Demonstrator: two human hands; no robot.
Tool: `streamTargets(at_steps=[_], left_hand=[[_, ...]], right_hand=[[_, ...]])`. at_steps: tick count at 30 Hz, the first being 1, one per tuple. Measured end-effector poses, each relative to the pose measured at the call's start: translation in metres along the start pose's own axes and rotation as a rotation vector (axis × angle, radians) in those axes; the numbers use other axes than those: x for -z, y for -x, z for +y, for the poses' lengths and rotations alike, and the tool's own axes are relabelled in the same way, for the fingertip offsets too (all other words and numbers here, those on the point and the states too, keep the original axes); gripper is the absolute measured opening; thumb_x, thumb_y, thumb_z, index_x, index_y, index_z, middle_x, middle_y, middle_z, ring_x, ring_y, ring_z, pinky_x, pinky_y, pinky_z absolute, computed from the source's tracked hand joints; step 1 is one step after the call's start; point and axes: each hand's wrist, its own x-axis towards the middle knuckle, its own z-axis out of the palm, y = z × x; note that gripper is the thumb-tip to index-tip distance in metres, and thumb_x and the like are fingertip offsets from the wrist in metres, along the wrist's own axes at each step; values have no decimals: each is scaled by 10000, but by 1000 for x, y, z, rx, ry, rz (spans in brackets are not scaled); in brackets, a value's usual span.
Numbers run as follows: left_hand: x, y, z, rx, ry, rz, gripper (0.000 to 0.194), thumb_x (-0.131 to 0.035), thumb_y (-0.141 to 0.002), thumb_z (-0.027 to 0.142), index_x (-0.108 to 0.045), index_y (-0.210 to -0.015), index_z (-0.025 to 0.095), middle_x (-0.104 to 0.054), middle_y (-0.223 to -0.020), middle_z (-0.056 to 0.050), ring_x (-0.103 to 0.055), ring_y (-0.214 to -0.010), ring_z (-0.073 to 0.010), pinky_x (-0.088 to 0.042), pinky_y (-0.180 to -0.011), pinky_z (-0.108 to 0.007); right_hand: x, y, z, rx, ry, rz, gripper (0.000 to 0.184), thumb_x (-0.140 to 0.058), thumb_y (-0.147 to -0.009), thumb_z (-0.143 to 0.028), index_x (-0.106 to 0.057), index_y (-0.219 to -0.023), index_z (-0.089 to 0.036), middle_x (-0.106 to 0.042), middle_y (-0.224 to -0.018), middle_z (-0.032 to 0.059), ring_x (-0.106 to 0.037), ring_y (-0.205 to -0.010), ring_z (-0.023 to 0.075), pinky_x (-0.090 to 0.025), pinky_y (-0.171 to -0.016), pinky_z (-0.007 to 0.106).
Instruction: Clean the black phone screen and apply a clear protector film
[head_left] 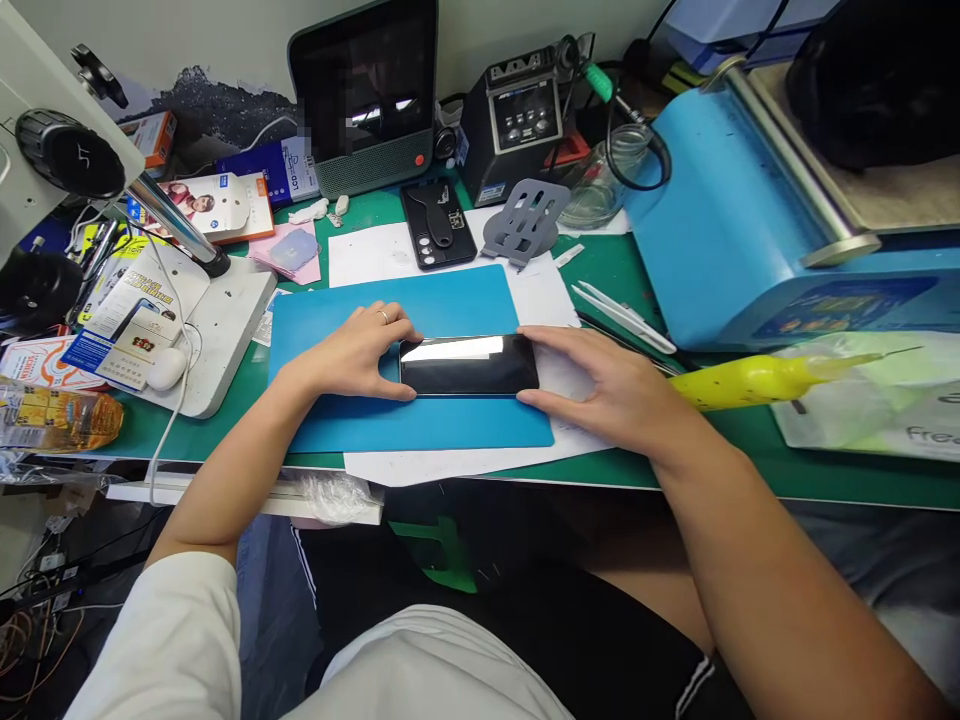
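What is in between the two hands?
In the head view, a dark, shiny phone is there, with the left hand at one end and the right hand at the other.

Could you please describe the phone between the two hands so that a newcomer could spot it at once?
Find the flat blue mat at centre. On it, the left hand and right hand each grip one end of a black phone. Its glossy face carries a white glare, unlike the strapped handset beyond the mat, which shows round camera rings.
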Motion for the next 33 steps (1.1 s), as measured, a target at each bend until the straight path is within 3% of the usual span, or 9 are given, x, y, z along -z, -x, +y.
streamTargets(at_steps=[25,33], left_hand=[[-3,1,3,-20,-19,-2,600,-767,-814,564,-605,-1260,198,-594,-1234,-106,-538,-1138,-325,-369,-1006,-416],[-6,1,2,-23,-29,11,583,-774,-808,552,-608,-1248,208,-600,-1230,-108,-543,-1131,-326,-378,-994,-418]], right_hand=[[-3,3,3,-18,-37,-12,612,-680,-918,-535,-555,-1483,-339,-666,-1431,83,-635,-1329,402,-547,-1116,606],[-4,5,2,-18,24,-1,594,-669,-922,-529,-577,-1449,-270,-667,-1440,117,-659,-1302,366,-559,-1120,534]])
